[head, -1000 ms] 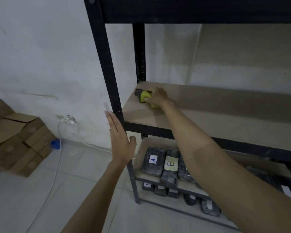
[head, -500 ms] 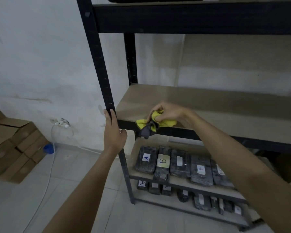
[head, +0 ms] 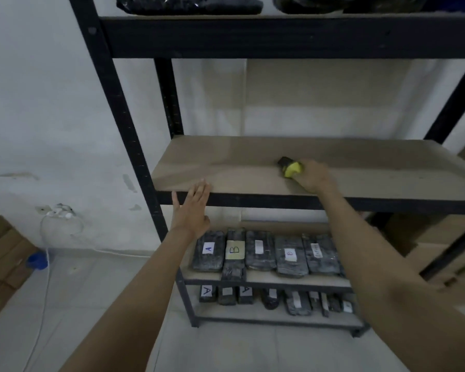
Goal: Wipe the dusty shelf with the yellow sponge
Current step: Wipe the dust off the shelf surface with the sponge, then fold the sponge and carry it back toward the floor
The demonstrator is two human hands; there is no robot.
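Observation:
The dusty shelf (head: 226, 167) is a bare brown board in a black metal rack, at chest height. My right hand (head: 313, 175) presses the yellow sponge (head: 293, 169), which has a dark grey side, down on the board near its middle. The fingers are wrapped around the sponge and cover its right part. My left hand (head: 192, 208) is flat with fingers apart, and its fingertips rest on the shelf's front left edge. It holds nothing.
Black wrapped packages with letter labels (head: 263, 253) fill the two lower shelves. Dark bags (head: 188, 5) lie on the top shelf. The rack's black front post (head: 124, 135) stands left of my left hand. Cardboard boxes (head: 0, 264) and a white cable (head: 47, 264) sit on the floor at left.
My right hand has carried the sponge from the front left edge of the shelf to the middle of the board. My left hand let go of the post and moved onto the shelf edge.

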